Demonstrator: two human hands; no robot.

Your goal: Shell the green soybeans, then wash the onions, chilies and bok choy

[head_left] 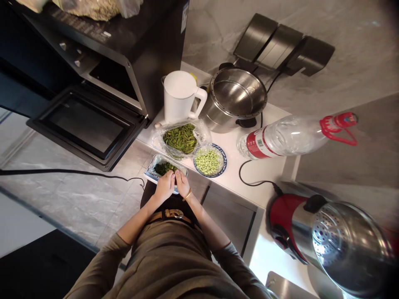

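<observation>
Head view is showing an open oven door (84,124) jutting out at left; at centre, a lined tray (150,177) is holding dark green pieces (163,167). Left hand (165,186) and right hand (182,183) are meeting at the fingertips over it, any pinched item being hidden. Just above, a plastic bag (203,133) is holding green pods (182,138); right of centre, a plate (224,164) is bearing pale beans (206,162).

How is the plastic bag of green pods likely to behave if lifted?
The clear bag should be floppy, judging by its thin, crumpled film. The loose green pods would probably shift and might spill, since the bag lies open around them.
</observation>
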